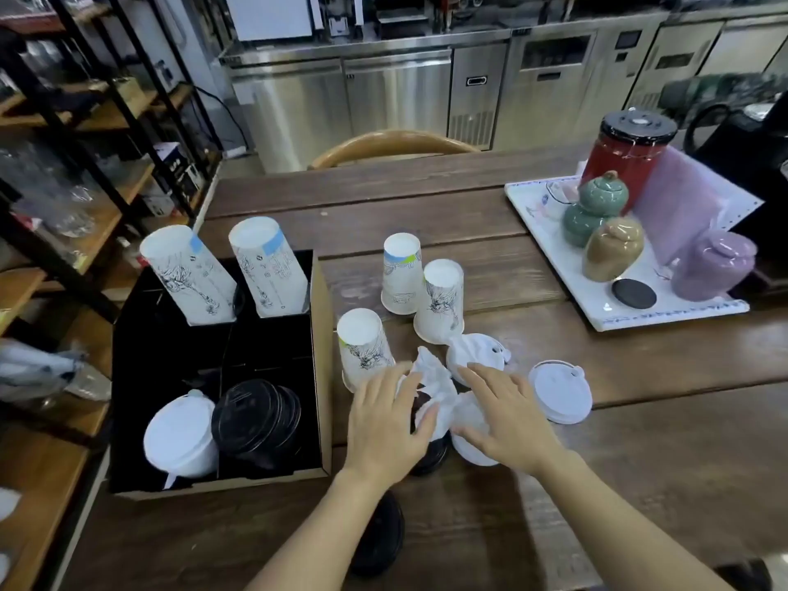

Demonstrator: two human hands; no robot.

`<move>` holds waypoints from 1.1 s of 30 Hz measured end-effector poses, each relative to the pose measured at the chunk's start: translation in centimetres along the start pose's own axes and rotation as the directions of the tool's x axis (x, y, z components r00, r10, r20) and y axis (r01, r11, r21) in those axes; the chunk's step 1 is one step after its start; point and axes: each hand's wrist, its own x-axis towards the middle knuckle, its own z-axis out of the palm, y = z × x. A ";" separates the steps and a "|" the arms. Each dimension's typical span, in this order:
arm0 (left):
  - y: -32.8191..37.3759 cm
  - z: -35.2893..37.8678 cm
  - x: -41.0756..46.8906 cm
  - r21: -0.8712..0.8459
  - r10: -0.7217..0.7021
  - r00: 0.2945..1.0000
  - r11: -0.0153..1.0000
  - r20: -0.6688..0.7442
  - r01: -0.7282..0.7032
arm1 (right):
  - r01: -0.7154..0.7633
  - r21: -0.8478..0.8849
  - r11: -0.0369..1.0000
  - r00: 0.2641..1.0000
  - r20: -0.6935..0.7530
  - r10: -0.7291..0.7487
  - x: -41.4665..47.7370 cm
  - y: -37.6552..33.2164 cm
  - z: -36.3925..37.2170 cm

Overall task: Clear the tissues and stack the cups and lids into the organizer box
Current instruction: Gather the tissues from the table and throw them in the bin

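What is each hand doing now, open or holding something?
Left hand: open, fingers spread, resting on the crumpled tissue, not gripping it.
Right hand: open, fingers spread over the tissue and white lids, holding nothing.

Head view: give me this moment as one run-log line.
left hand: on tissues | right hand: on tissues | loose cups: on table, upside down | organizer box: holds cups, lids

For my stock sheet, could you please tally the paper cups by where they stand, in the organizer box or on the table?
Paper cup stacks upside down in the organizer box: 2
Paper cups upside down on the wooden table: 3
Total: 5
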 end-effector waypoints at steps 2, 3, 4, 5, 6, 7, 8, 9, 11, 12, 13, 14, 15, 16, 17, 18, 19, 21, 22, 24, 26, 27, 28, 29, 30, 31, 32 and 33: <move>0.3 0.7 -0.4 0.012 -0.011 0.995 1.000 0.100 0.009 | 0.000 -0.011 1.000 1.000 0.009 0.000 0.0 0.1 0.1; 0.4 1.2 -0.7 0.016 -0.030 0.989 0.999 0.143 0.027 | 0.000 -0.035 0.999 1.000 -0.002 0.000 -0.1 0.2 0.3; 0.6 1.5 -0.9 0.022 -0.061 0.977 0.998 0.206 0.058 | -0.022 -0.047 0.999 1.000 0.017 0.023 -0.1 0.4 0.5; 0.5 2.0 -1.1 0.043 -0.065 0.971 0.997 0.228 0.057 | -0.036 -0.030 0.999 0.999 0.016 0.036 -0.1 0.8 0.8; 0.5 2.4 -1.2 0.069 -0.060 0.968 0.997 0.243 0.045 | -0.049 -0.016 0.999 0.999 0.016 0.049 -0.1 1.0 1.0; 0.5 2.6 -1.2 0.088 -0.047 0.970 0.996 0.238 0.027 | -0.058 -0.015 0.998 0.998 0.015 0.059 -0.2 1.3 1.2; 0.5 2.5 -1.0 0.107 -0.038 0.973 0.994 0.229 0.014 | -0.065 -0.007 0.998 0.998 0.023 0.065 -0.2 1.5 1.1; 0.6 2.6 -0.9 0.100 -0.027 0.975 0.995 0.221 0.005 | -0.080 0.009 0.997 0.996 0.028 0.079 -0.2 1.6 1.2; 0.8 2.7 -0.5 0.059 -0.068 0.977 0.997 0.202 0.057 | -0.158 0.083 0.984 0.987 -0.004 0.159 0.0 1.7 0.8; 0.9 2.8 -0.4 0.026 -0.098 0.973 0.995 0.208 0.095 | -0.204 0.125 0.971 0.978 -0.005 0.206 0.1 1.7 0.6; 0.9 2.9 -0.2 -0.010 -0.116 0.972 0.993 0.203 0.121 | -0.252 0.173 0.952 0.967 0.005 0.255 0.2 1.6 0.3; 1.0 2.8 -0.1 -0.047 -0.132 0.971 0.988 0.201 0.144 | -0.281 0.200 0.939 0.959 0.017 0.284 0.5 1.6 0.0; 1.3 2.7 0.2 -0.069 -0.153 0.962 0.983 0.225 0.172 | -0.309 0.238 0.921 0.949 0.024 0.313 0.8 1.6 -0.2; 1.4 2.7 0.3 -0.069 -0.176 0.950 0.977 0.256 0.200 | -0.330 0.273 0.904 0.941 0.018 0.338 1.2 1.7 -0.4; 1.4 2.9 0.4 -0.061 -0.184 0.941 0.976 0.285 0.210 | -0.345 0.308 0.887 0.933 0.013 0.358 1.5 1.6 -0.6; 1.4 3.1 0.5 -0.047 -0.195 0.929 0.974 0.313 0.221 | -0.353 0.316 0.881 0.930 0.017 0.367 1.9 1.6 -0.8; 1.3 3.3 0.6 -0.028 -0.212 0.917 0.972 0.337 0.235 | -0.356 0.300 0.885 0.930 0.023 0.367 2.2 1.6 -1.0; 1.3 3.6 0.7 0.009 -0.245 0.884 0.965 0.399 0.264 | -0.346 0.256 0.902 0.937 0.061 0.343 2.8 1.8 -1.2; 1.2 3.6 0.6 0.029 -0.247 0.869 0.965 0.429 0.260 | -0.340 0.255 0.905 0.940 0.088 0.329 3.1 1.9 -1.3; 1.0 3.7 0.6 0.046 -0.215 0.873 0.975 0.438 0.217 | -0.332 0.271 0.903 0.942 0.145 0.303 3.6 2.0 -1.2; 0.8 3.5 0.5 0.011 -0.218 0.892 0.972 0.397 0.233 | -0.347 0.241 0.906 0.930 0.212 0.300 4.1 2.1 -1.0; 0.8 3.4 0.5 -0.020 -0.237 0.898 0.965 0.372 0.263 | -0.356 0.213 0.910 0.921 0.247 0.302 4.3 2.1 -0.8; 0.7 3.3 0.6 -0.052 -0.263 0.902 0.953 0.342 0.297 | -0.358 0.189 0.914 0.912 0.278 0.300 4.4 2.2 -0.6; 0.7 3.0 0.6 -0.095 -0.289 0.907 0.939 0.306 0.331 | -0.355 0.173 0.919 0.907 0.301 0.294 4.5 2.2 -0.4; 0.8 2.7 0.7 -0.147 -0.319 0.906 0.918 0.278 0.369 | -0.345 0.178 0.922 0.910 0.304 0.283 4.7 2.2 -0.3; 1.0 2.3 0.8 -0.202 -0.363 0.889 0.883 0.278 0.424 | -0.338 0.196 0.921 0.916 0.295 0.273 4.9 2.2 -0.2; 1.2 1.7 0.8 -0.257 -0.409 0.863 0.837 0.296 0.484 | -0.322 0.227 0.919 0.928 0.270 0.258 5.2 2.2 -0.1; 1.3 1.3 0.8 -0.302 -0.439 0.846 0.798 0.303 0.522 | -0.305 0.265 0.915 0.940 0.236 0.246 5.4 2.2 -0.2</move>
